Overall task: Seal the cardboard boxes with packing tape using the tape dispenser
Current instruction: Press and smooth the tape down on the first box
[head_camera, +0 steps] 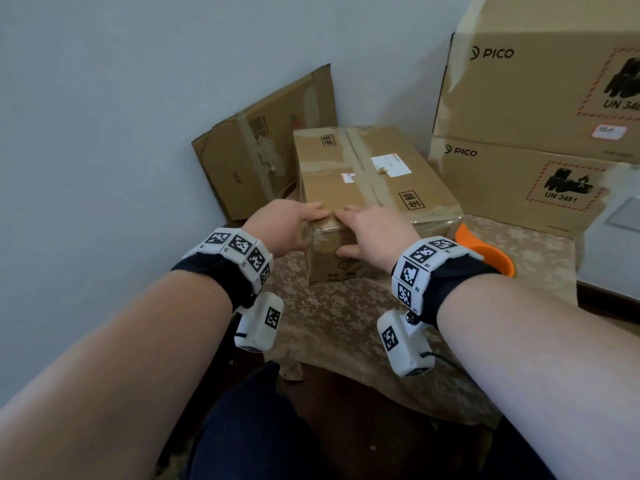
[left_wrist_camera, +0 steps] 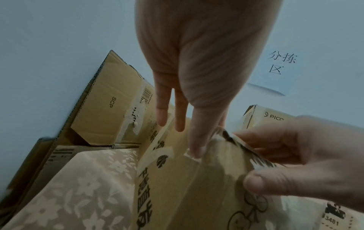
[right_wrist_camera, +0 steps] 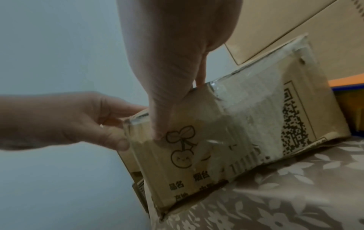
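Floral-clothed table (head_camera: 346, 317): both hands, left (head_camera: 284, 228) and right (head_camera: 375, 237), lie flat-fingered on the taped brown cardboard box's (head_camera: 374, 174) near edge; probably light, stiff, tape-slick.

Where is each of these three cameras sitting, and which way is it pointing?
Head view: worn on the head, looking forward and down at the cardboard box on the patterned cloth; both forearms, left hand and right hand show.
Left wrist view: looks along the left hand toward the box's near corner; the right hand enters from the right.
Right wrist view: looks along the right hand at the box's cherry-printed end; the left hand shows.
Both wrist views share that box corner and both hands.
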Demonstrator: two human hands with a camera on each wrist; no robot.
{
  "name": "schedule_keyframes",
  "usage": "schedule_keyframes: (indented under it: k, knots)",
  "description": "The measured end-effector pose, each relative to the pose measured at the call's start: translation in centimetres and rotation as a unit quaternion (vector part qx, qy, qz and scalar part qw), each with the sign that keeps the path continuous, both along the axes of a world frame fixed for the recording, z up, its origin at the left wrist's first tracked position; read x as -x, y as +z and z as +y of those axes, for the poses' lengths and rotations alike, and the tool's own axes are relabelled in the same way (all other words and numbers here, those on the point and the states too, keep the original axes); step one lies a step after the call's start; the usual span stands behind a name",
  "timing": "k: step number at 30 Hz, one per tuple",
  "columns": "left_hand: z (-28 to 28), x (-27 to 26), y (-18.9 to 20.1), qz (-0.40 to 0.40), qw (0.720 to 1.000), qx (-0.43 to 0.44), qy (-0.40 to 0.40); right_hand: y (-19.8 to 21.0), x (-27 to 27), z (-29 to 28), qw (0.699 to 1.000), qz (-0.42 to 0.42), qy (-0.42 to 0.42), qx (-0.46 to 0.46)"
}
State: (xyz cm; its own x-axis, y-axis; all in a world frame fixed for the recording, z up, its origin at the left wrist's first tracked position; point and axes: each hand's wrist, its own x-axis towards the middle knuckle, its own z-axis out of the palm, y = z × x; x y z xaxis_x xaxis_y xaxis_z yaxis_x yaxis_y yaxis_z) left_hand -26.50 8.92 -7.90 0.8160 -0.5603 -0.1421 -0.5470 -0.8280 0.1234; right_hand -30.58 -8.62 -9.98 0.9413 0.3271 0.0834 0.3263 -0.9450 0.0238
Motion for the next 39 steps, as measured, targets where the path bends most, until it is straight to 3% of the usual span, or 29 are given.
schedule_keyframes:
  k: [6, 13, 30, 35, 39]
  knots:
    - [0.1, -1.4, -0.4, -0.026, 0.998, -0.049, -0.035, -0.7, -0.3, 0.7, 0.998, -0.031, 0.004, 0.049]
    - [0.2, -1.6, -0.6, -0.021, 0.997, -0.040, -0.060, -1.2, 0.1, 0.6, 0.999, -0.021, 0.006, 0.047]
    - [-0.2, 0.3, -3.0, -0.055, 0.998, -0.014, -0.029, -1.7, 0.5, 0.5, 0.999, -0.035, -0.017, 0.030]
    - [-0.3, 0.3, -2.7, -0.051, 0.997, -0.053, -0.022, -0.7, 0.4, -0.3, 1.000, 0.005, -0.004, 0.029]
    - [-0.5, -0.1, -1.7, -0.033, 0.996, -0.082, -0.026, 0.2, 0.0, -2.1, 0.995, 0.066, -0.037, -0.067]
